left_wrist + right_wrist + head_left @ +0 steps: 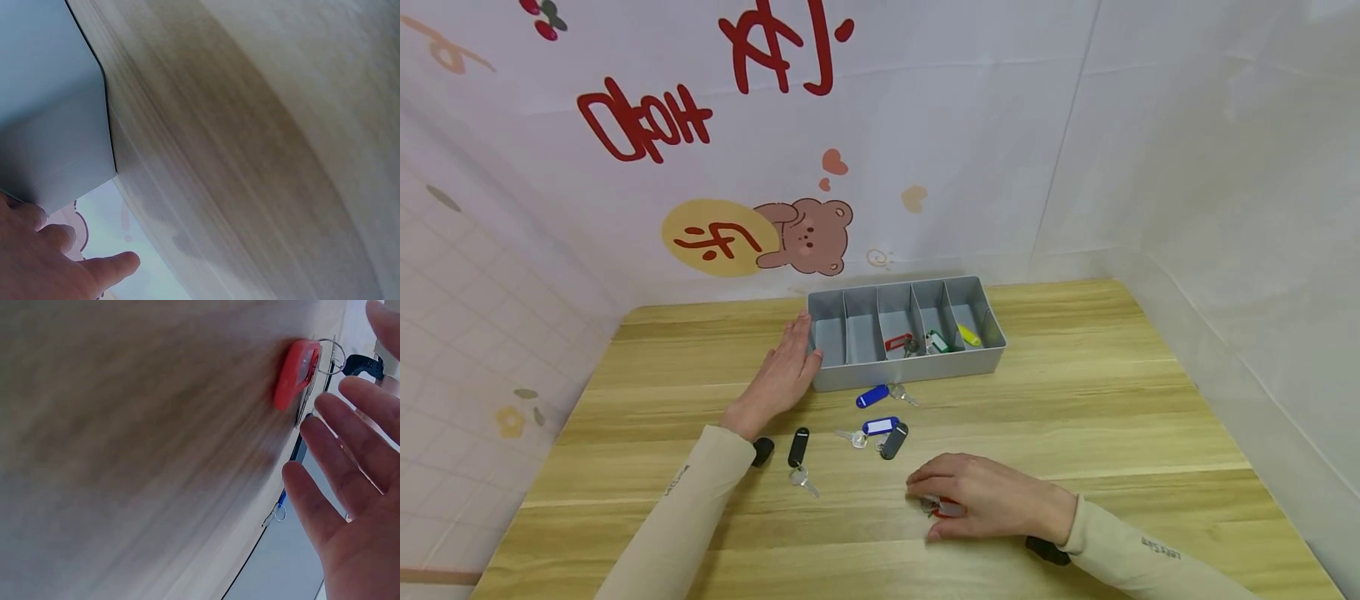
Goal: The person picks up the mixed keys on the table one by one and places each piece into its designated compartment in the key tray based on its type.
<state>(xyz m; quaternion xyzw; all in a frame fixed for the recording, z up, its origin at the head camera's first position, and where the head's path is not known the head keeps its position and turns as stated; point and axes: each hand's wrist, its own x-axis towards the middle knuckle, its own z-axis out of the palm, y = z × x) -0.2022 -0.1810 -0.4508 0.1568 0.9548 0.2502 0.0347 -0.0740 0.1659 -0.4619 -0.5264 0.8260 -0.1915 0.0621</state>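
My left hand [780, 369] rests against the left end of a grey divided box [917, 372], fingers extended along its side wall. In the left wrist view, fingertips [119, 265] show beside the box's end wall [62, 150]. Over the table, my right hand [985, 497] hovers above a red key tag [951, 509] with a key and ring, partly hidden by the fingers. The right wrist view shows the spread fingers [340, 469] apart from that red tag [290, 378], which lies on the wood.
Between the hands lie a blue tag [872, 396] with a key, another blue tag [880, 426], a dark grey tag [894, 442] and a black tag [799, 447]. Inside the box are a red tag [898, 342], a green tag [937, 341] and a yellow tag [969, 335], in separate compartments.
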